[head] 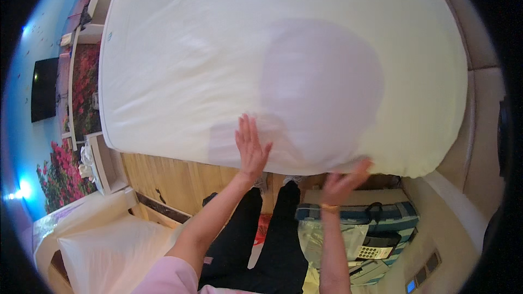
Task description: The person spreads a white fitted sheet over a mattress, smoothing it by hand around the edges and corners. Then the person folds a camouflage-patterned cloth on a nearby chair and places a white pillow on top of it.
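Note:
A wide mattress covered with a white fitted sheet (175, 61) fills the upper middle of the view, and my own shadow falls across it. Palm down, my left hand (252, 147) lies over the sheet near its front edge, thumb spread and nothing held. My right hand (345, 181), blurred, is at the same edge farther right, fingers stretched out towards the sheet. Whether its fingertips touch the cloth is hard to tell. Faint wrinkles run across the sheet's left half, while its right front corner is gathered.
Beside my right arm, a telephone (374, 252) rests on a stand with striped cloth (398, 216). Plastic film (114, 249) covers furniture at lower left. Wooden floor (175, 173) shows below the bed. A television (44, 90) hangs at far left; a padded headboard (486, 90) borders the right.

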`<state>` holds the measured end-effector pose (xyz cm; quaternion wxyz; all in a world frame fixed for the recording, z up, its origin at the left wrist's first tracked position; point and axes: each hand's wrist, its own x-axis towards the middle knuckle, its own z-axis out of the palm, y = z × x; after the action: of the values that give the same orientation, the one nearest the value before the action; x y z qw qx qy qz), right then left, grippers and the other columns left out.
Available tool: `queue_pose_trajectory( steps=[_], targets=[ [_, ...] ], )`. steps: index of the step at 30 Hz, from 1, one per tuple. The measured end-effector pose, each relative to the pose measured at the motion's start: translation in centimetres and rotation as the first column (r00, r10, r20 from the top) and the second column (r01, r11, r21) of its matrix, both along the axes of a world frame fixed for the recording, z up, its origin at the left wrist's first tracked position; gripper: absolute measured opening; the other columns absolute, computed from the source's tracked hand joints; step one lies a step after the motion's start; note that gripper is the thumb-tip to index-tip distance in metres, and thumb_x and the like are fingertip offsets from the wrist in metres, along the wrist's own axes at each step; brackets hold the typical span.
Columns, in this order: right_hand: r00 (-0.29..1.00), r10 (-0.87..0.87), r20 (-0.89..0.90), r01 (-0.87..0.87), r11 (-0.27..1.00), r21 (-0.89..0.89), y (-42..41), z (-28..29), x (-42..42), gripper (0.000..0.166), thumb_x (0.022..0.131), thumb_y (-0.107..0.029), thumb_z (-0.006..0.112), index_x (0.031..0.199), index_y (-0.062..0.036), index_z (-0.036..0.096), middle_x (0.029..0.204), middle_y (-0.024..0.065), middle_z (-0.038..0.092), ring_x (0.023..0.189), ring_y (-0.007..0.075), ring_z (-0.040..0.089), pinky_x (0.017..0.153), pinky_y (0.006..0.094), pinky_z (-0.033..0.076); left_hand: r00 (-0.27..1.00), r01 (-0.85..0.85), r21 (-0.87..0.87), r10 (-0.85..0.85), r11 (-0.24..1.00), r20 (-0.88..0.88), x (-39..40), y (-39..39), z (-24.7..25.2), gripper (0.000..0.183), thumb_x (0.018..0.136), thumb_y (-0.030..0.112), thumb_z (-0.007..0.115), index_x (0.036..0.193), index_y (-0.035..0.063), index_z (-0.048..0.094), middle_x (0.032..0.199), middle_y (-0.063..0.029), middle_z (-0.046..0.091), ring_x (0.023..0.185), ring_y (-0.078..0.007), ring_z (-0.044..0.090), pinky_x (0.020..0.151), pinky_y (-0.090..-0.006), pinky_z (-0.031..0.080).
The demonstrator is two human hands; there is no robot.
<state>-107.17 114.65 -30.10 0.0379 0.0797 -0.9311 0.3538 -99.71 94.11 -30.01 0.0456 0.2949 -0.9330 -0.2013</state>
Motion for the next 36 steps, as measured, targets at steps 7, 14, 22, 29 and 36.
queue_pose_trajectory(
  steps=[7, 14, 22, 29, 36],
  targets=[
    [0.657, 0.748, -0.096, -0.745, 0.663, 0.074, -10.3, -2.2, 1.4, 0.051, 0.079, -0.024, 0.048, 0.125, -0.0062, 0.036, 0.132, 0.0126, 0.03, 0.125, 0.0285, 0.024, 0.099, 0.046, 0.017, 0.967, 0.087, -0.134, -0.051, 0.987, 0.251, 2.9, -0.5, -4.6, 0.068, 0.08, 0.041, 0.044, 0.133, 0.0083, 0.018, 0.139, -0.0146, 0.011, 0.128, -0.033, 0.008, 0.099, -0.0531, 0.008],
    [0.78, 0.623, 0.058, -0.557, 0.649, 0.518, -5.4, -4.6, 0.3, 0.054, 0.078, -0.026, 0.051, 0.127, -0.0115, 0.033, 0.135, 0.0048, 0.027, 0.125, 0.0245, 0.024, 0.099, 0.0418, 0.018, 0.758, 0.562, 0.293, -0.623, 0.774, 0.193, 5.3, -0.2, -0.5, 0.073, 0.076, 0.038, 0.053, 0.133, 0.0092, 0.018, 0.14, -0.0129, 0.009, 0.129, -0.0311, 0.005, 0.101, -0.05, 0.008],
    [0.887, 0.461, -0.012, -0.432, 0.839, 0.332, -10.8, -3.2, 4.9, 0.056, 0.078, -0.026, 0.046, 0.128, -0.0043, 0.03, 0.135, 0.0168, 0.021, 0.127, 0.0334, 0.015, 0.101, 0.0484, 0.009, 0.969, 0.168, 0.039, -0.173, 0.985, 0.174, 9.0, -12.0, -1.9, 0.077, 0.074, 0.034, 0.057, 0.133, 0.0078, 0.016, 0.139, -0.0151, 0.008, 0.129, -0.0309, 0.006, 0.1, -0.0505, 0.007],
    [0.691, 0.72, 0.067, -0.707, 0.654, 0.27, -27.7, -3.2, 12.4, 0.051, 0.073, -0.024, 0.052, 0.121, -0.0089, 0.041, 0.134, 0.0133, 0.027, 0.126, 0.0306, 0.018, 0.1, 0.0502, 0.01, 0.962, -0.22, -0.176, 0.244, 0.959, 0.126, 13.8, -25.3, -3.7, 0.071, 0.076, 0.036, 0.054, 0.132, 0.0086, 0.021, 0.139, -0.0135, 0.013, 0.128, -0.0293, 0.012, 0.099, -0.05, 0.01],
    [0.489, 0.872, -0.022, -0.839, 0.478, 0.26, -39.4, -4.8, 12.8, 0.049, 0.074, -0.028, 0.053, 0.12, -0.0135, 0.043, 0.132, 0.0073, 0.032, 0.125, 0.024, 0.024, 0.1, 0.0511, 0.012, 0.938, -0.306, -0.158, 0.326, 0.939, 0.117, 17.1, -29.5, -4.6, 0.064, 0.081, 0.037, 0.047, 0.131, 0.0066, 0.022, 0.138, -0.0153, 0.015, 0.127, -0.0308, 0.013, 0.099, -0.0506, 0.011]
  ],
)
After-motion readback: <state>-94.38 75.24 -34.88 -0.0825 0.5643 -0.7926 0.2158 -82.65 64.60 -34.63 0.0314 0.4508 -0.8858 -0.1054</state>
